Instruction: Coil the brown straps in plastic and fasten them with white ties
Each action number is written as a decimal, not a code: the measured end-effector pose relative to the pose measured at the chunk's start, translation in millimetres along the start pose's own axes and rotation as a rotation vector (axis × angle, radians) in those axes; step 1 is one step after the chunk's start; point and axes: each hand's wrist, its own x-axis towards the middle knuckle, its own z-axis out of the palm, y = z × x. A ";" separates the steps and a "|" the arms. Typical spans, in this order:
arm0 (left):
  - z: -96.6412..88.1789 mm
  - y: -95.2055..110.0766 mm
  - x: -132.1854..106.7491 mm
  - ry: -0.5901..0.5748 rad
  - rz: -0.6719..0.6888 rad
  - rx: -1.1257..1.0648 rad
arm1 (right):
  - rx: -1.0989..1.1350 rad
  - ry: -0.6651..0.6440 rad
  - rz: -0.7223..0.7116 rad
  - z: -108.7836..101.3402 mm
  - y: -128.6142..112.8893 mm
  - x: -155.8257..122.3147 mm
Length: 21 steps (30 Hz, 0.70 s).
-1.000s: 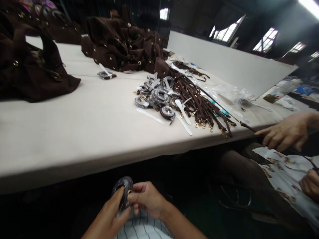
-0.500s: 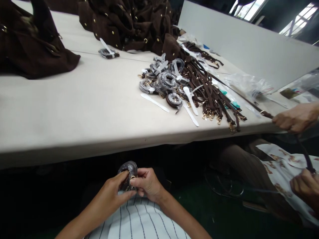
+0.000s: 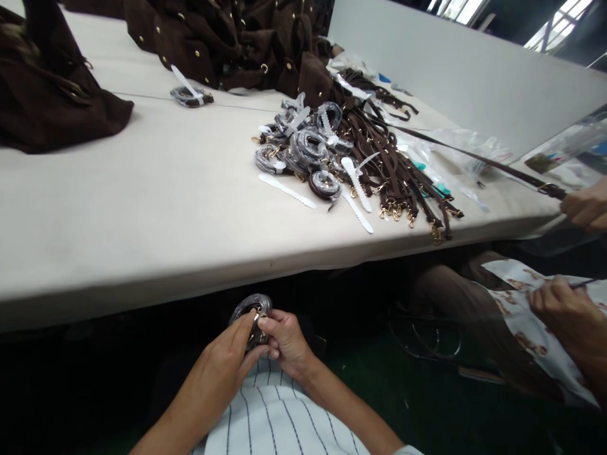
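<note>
A coiled dark strap in clear plastic wrap (image 3: 253, 304) is held over my lap, below the table's front edge. My left hand (image 3: 222, 357) is closed on its left side, with the fingers reaching into the coil. On the right, my right hand (image 3: 287, 341) pinches the coil near a small gold metal piece (image 3: 258, 316). My fingers hide much of the strap's lower part.
Several wrapped strap coils (image 3: 308, 146) lie with white serrated ties (image 3: 287, 191) on the table (image 3: 142, 221). Unwrapped brown straps (image 3: 393, 164) with gold clasps are beside them. Brown bags (image 3: 213, 44) stand behind. At right, a co-worker's hand (image 3: 588, 205) pulls a strap.
My hands and the coil have shifted slightly right and up in view, and my left fingers have moved onto the gold piece. The co-worker's upper hand has moved right with the strap.
</note>
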 end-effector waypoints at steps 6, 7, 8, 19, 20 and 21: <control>-5.1 -4.5 5.2 0.137 0.240 0.114 | 0.069 -0.108 -0.079 2.6 -3.4 -1.7; -9.2 -3.9 7.2 0.158 0.272 0.141 | 0.089 -0.129 -0.084 3.7 -3.1 -2.2; -13.3 -2.8 9.1 0.181 0.300 0.186 | 0.110 -0.142 -0.089 5.1 -2.9 -2.8; -27.5 -2.2 7.3 0.218 0.320 0.257 | 0.253 -0.209 -0.023 15.2 -7.0 -8.9; -27.8 -3.7 6.5 0.209 0.313 0.249 | 0.276 -0.208 -0.011 15.7 -6.7 -9.1; -28.1 -4.7 5.8 0.208 0.306 0.243 | 0.294 -0.206 0.000 16.3 -6.5 -9.4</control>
